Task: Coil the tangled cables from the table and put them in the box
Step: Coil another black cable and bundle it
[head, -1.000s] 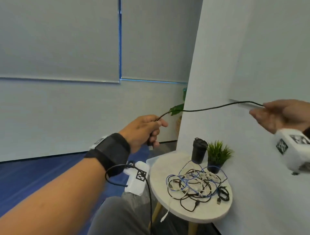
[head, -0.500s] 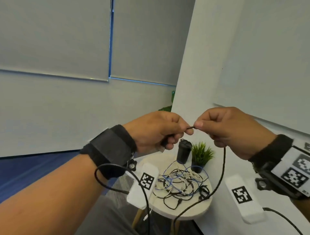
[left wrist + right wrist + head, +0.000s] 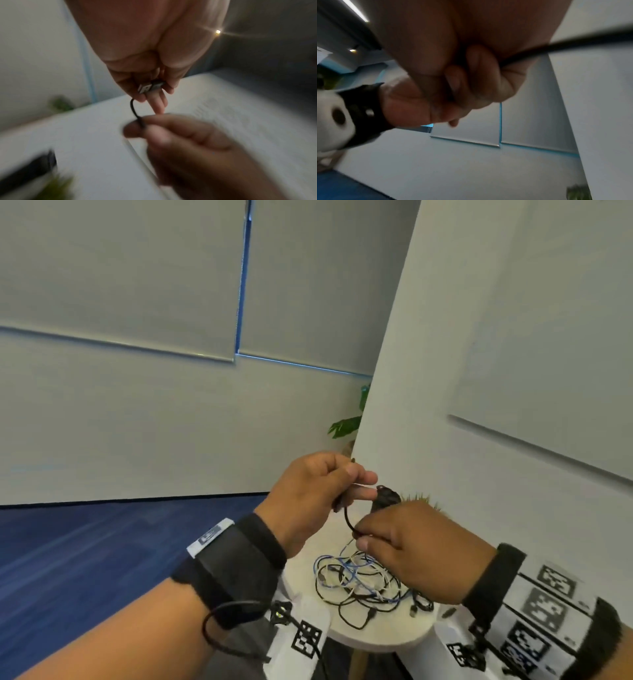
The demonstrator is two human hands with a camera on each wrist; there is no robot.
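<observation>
Black cable [image 3: 346, 517] held in the air above the round table [image 3: 383, 640], a short arc of it spanning the two hands. Left hand [image 3: 310, 501] grips the USB plug end [image 3: 148, 87] in curled fingers. Right hand [image 3: 416, 553], just below it, pinches the cable between thumb and forefinger. Tangled cables [image 3: 356, 582] lie on the table under the hands.

Grey roller blinds [image 3: 120, 275] hang above a blue floor [image 3: 85, 546], a white partition wall [image 3: 462, 320] rising at right.
</observation>
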